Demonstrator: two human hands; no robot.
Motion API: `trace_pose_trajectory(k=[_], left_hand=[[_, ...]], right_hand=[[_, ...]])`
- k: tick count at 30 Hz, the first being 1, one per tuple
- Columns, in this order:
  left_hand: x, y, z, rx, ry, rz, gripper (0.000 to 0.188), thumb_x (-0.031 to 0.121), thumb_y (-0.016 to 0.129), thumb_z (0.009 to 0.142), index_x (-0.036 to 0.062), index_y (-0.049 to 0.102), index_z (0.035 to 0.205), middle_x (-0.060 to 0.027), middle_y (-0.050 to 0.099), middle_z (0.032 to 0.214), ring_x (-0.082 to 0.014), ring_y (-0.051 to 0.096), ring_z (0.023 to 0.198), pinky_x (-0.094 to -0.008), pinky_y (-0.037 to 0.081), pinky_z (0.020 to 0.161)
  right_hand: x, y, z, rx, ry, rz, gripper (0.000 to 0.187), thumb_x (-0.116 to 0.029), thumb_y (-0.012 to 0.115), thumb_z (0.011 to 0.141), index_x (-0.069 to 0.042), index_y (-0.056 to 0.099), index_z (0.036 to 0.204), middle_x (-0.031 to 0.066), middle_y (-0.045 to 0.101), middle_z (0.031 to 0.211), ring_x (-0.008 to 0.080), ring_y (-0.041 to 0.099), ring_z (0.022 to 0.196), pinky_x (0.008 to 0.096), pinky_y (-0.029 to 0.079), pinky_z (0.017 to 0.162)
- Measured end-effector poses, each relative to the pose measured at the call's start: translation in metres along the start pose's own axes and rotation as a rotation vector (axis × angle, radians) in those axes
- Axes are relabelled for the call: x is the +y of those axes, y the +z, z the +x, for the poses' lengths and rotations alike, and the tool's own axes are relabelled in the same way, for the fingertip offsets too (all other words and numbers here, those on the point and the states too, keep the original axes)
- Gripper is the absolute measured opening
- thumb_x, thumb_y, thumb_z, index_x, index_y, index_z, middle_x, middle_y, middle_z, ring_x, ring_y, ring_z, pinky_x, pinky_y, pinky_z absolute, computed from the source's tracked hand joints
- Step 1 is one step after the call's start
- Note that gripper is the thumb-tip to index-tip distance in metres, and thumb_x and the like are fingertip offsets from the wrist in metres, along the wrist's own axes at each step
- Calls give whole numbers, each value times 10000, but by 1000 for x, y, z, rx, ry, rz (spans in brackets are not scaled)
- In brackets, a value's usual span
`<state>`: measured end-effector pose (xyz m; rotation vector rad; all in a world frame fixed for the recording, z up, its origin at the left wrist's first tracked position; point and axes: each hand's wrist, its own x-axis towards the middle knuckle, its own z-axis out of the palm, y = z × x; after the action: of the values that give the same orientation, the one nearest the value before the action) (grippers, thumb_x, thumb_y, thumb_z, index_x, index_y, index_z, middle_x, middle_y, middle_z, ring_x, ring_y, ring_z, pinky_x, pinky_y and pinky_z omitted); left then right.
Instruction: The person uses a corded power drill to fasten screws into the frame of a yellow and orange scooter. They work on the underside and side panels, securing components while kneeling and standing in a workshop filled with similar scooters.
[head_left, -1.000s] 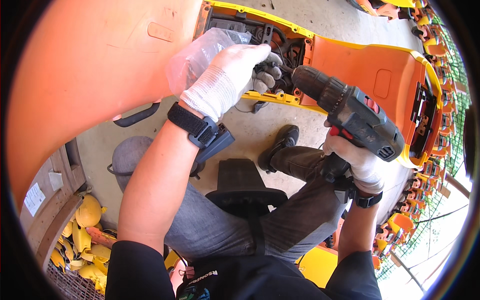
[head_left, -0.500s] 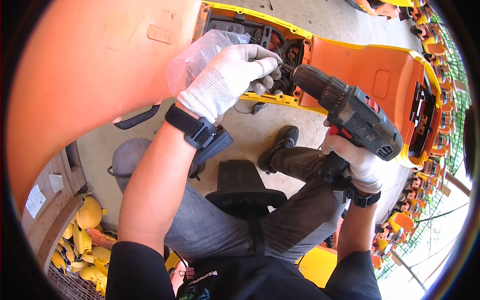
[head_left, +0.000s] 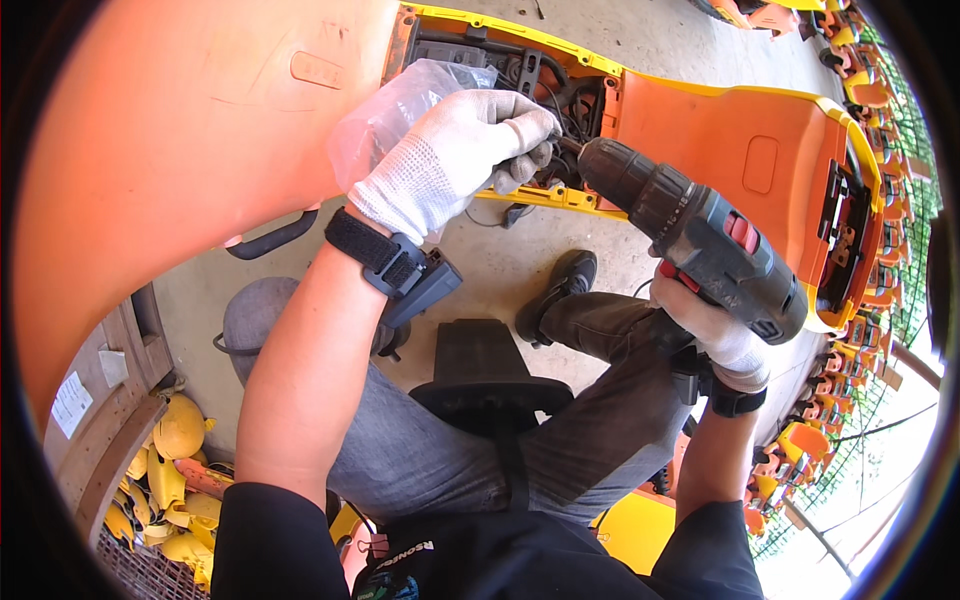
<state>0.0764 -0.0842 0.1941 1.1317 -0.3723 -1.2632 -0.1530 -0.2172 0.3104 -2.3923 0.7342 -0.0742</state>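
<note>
My right hand [head_left: 705, 320], in a white glove, grips a black cordless drill [head_left: 725, 240] with red switches by its handle. The drill points up and left, and its thin bit ends at the fingertips of my left hand [head_left: 465, 145]. That hand, also gloved, is closed, with thumb and forefinger pinched together at the bit's tip; whatever small thing sits there is too hidden to name. A clear plastic bag [head_left: 385, 115] bulges out behind the left hand and appears held in it. Both hands are above the open compartment [head_left: 575, 95] of an orange and yellow machine body, where dark cables and parts show.
Large orange panels [head_left: 200, 110] flank the compartment, with a black handle [head_left: 275, 237] below the left one. A black stand-like part [head_left: 485, 360] is between my legs. Yellow parts [head_left: 180, 430] are piled at lower left beside a wooden board. Rows of orange machines [head_left: 870, 270] line the right.
The drill has shifted slightly left at its chuck, and its rear end has dropped a little with my right hand. My left hand stays nearly in place, still pinching at the bit.
</note>
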Motion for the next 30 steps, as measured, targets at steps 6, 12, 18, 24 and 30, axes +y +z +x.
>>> trace_pose_trajectory(k=[6,12,18,24,30], left_hand=[[4,5,-4,-23,-23,-30,188,191,617,1007,7,643,1036,-18,630,844,-47,543,687,-170,443,616],[-2,6,0,-32,-68,-182,170,174,609,1013,14,649,1056,-19,647,856,-50,581,716,-168,484,645],[-6,10,1,20,-120,-234,169,183,605,1018,24,657,1042,-22,669,867,-55,604,719,-170,499,638],[-6,17,3,-141,-153,-14,206,231,612,1017,39,643,951,-7,660,830,-37,577,669,-170,442,565],[-11,37,-1,-311,-158,58,219,221,610,1016,10,651,975,-1,634,816,-45,547,655,-197,431,555]], right_hand=[[11,-11,-14,37,-582,-706,294,-66,764,743,-231,740,985,-29,696,906,185,682,828,303,536,769],[3,4,-17,-97,173,355,251,0,696,781,-18,670,1030,50,690,879,154,674,826,295,536,743],[-23,4,-15,4,328,356,240,-71,760,716,-67,709,950,17,684,833,154,658,731,286,523,675],[-24,-22,-31,38,-135,-275,343,-86,794,677,-86,705,1008,32,682,820,175,675,703,313,543,666],[-17,-45,-68,-16,-272,-570,280,-141,807,671,-165,737,942,10,712,925,216,700,808,352,557,759]])
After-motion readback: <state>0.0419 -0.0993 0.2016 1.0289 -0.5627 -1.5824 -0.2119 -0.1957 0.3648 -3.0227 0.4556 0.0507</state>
